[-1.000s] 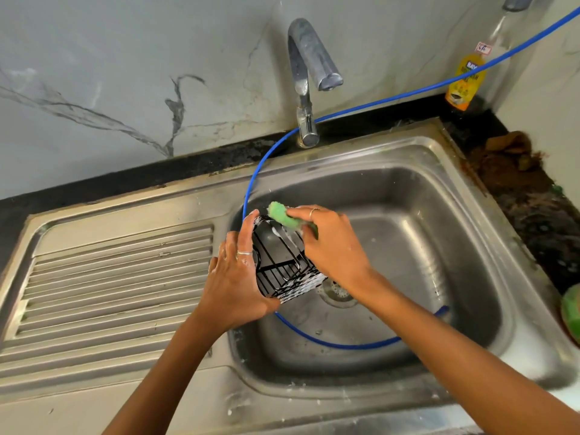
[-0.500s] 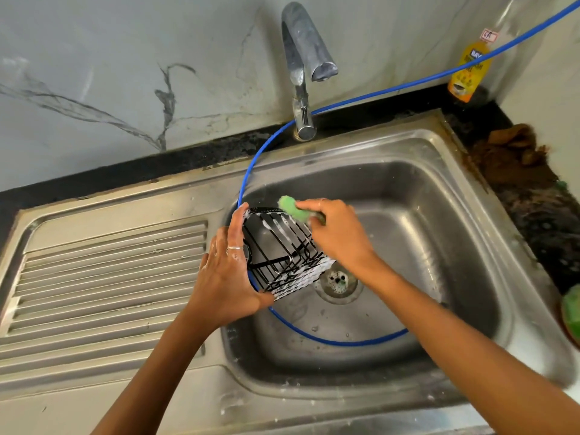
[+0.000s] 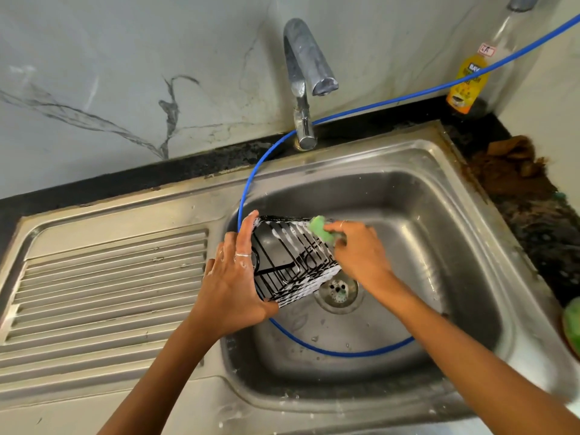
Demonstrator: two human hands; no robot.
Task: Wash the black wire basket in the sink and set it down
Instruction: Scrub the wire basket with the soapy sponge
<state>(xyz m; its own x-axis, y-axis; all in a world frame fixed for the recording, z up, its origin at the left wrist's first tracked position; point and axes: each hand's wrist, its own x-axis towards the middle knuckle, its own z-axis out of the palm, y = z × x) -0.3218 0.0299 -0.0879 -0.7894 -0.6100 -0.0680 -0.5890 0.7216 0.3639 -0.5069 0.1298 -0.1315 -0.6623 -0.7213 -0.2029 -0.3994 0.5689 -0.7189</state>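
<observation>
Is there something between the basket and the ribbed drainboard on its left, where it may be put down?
Only the left hand gripping the basket; the drainboard shows nothing on it.

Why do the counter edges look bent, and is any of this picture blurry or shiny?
Head view: the wide-angle lens bows the sink rim and drainboard; daylight glares off the tap and the basin's right wall; the right forearm smears at the bottom corner; the black wire basket, green sponge and both hands stay fairly sharp.
</observation>
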